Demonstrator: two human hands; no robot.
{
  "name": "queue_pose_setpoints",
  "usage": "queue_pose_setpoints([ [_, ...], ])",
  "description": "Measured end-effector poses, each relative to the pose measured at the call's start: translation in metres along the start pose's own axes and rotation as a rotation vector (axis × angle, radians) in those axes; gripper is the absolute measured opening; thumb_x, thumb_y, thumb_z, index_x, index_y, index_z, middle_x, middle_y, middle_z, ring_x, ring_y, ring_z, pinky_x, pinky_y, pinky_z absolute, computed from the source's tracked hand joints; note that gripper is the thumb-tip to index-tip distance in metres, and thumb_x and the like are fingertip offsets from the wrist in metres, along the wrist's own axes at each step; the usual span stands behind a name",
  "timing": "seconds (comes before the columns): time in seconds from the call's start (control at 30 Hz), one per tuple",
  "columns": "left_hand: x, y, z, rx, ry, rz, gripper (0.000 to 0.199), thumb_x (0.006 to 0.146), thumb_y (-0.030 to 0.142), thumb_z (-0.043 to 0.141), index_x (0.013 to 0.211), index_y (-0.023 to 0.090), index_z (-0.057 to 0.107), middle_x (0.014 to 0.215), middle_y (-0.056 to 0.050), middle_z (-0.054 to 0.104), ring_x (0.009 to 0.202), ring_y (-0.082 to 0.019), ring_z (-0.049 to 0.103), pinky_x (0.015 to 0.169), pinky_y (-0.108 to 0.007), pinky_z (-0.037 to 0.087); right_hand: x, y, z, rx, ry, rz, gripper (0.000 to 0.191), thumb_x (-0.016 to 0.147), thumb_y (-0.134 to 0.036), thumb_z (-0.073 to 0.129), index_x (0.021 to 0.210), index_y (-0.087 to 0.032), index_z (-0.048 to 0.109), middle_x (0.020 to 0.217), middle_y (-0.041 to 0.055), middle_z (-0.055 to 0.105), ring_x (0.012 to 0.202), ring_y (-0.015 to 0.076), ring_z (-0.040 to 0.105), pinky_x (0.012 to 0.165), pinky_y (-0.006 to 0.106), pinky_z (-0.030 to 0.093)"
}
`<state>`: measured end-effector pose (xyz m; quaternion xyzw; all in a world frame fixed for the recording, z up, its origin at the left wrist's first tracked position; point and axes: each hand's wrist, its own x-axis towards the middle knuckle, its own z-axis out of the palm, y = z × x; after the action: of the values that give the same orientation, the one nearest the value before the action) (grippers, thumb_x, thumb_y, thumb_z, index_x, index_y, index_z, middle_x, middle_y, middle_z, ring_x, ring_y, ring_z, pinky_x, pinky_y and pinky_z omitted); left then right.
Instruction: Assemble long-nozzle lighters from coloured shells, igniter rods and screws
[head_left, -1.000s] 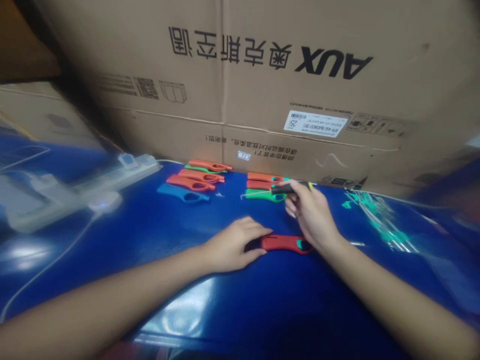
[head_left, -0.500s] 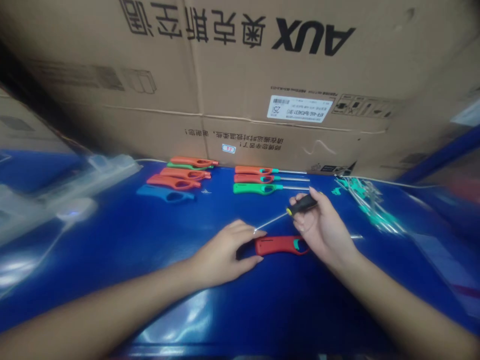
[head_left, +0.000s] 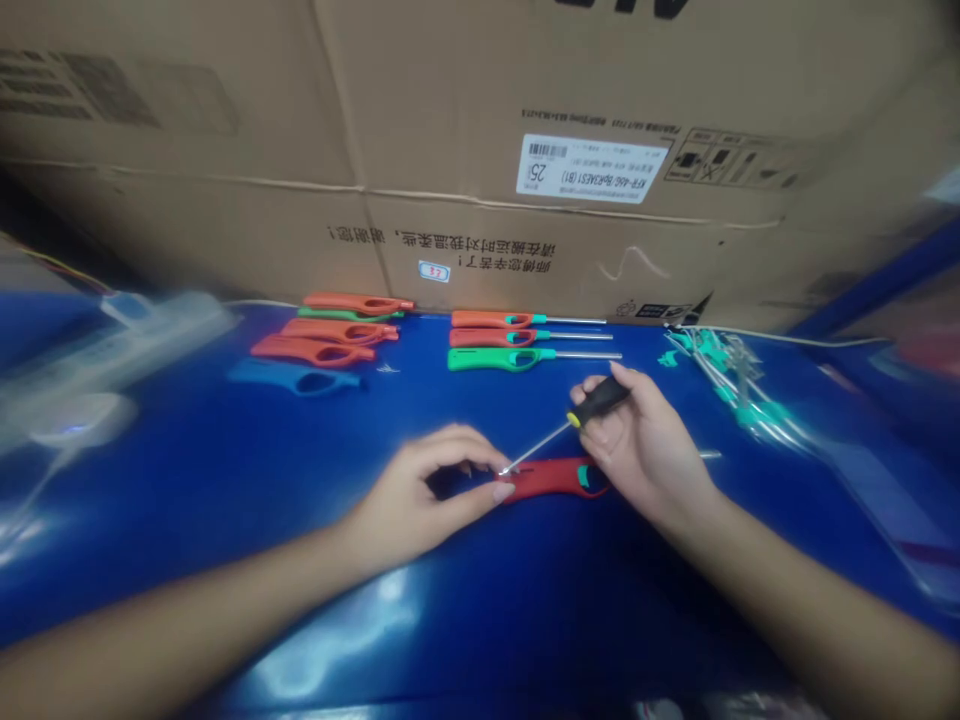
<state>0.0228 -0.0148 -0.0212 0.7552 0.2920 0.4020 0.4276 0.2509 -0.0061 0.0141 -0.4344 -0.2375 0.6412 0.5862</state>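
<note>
A red long-necked lighter [head_left: 544,480] with a teal trigger lies on the blue table, its metal tube partly hidden behind my right wrist. My right hand [head_left: 652,440] is wrapped round the black handle of a screwdriver [head_left: 600,400]. Its thin shaft slants down to the left, and the tip meets the lighter's butt end. There, the thumb and forefinger of my left hand [head_left: 420,485] close round that end, beside the tip. Something small and shiny shows at the tip, too small to name.
Behind my hands lie three lighters with metal tubes [head_left: 495,358]. Several lighter bodies without tubes [head_left: 315,350] are at the left, near a white power strip [head_left: 172,330]. Metal tubes with teal parts [head_left: 750,400] lie at the right. A large cardboard box [head_left: 435,130] stands behind.
My left thumb and forefinger have closed in on the lighter's end. The screwdriver tip has come down from above my left fingers to that end. The view has tilted down slightly.
</note>
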Motion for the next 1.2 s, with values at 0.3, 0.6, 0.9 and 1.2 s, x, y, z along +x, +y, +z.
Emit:
queue_pose_setpoints([
  [0.3,0.002,0.001,0.0,-0.004,-0.022,-0.06,0.007,0.088,0.02,0.072,0.085,0.015,0.076,0.086,-0.006,0.074,0.08,-0.014,0.068,0.076,-0.025,0.053,0.003,0.002,0.0,-0.014,-0.004,0.017,0.033,0.065,-0.04,0.081,0.074,-0.016,0.061,0.067,-0.0024,0.064,0.038,0.0054,0.047,0.032,0.017,0.038],
  [0.6,0.003,0.001,-0.001,0.009,-0.047,-0.092,0.009,0.089,0.023,0.071,0.086,0.016,0.077,0.086,-0.005,0.074,0.078,-0.014,0.068,0.072,-0.025,0.053,0.002,0.0,-0.002,-0.029,0.002,0.01,0.028,0.071,-0.039,0.076,0.073,-0.017,0.059,0.068,-0.0018,0.064,0.038,0.0052,0.047,0.033,0.017,0.038],
  [0.9,0.003,0.002,0.0,0.05,-0.076,-0.081,0.01,0.089,0.021,0.07,0.084,0.015,0.076,0.083,-0.005,0.073,0.075,-0.014,0.067,0.071,-0.025,0.053,-0.003,-0.001,0.0,-0.125,-0.054,-0.105,0.028,0.076,-0.042,0.074,0.072,-0.017,0.062,0.07,-0.0011,0.063,0.039,0.0061,0.047,0.032,0.019,0.04],
  [1.2,0.0,-0.001,0.001,0.082,-0.131,-0.021,0.007,0.087,0.018,0.071,0.084,0.017,0.076,0.08,-0.005,0.073,0.075,-0.015,0.066,0.071,-0.027,0.052,-0.017,-0.005,0.0,-0.338,-0.259,-0.313,0.028,0.089,-0.042,0.065,0.074,-0.018,0.065,0.074,0.0011,0.064,0.039,0.0093,0.053,0.035,0.024,0.044],
])
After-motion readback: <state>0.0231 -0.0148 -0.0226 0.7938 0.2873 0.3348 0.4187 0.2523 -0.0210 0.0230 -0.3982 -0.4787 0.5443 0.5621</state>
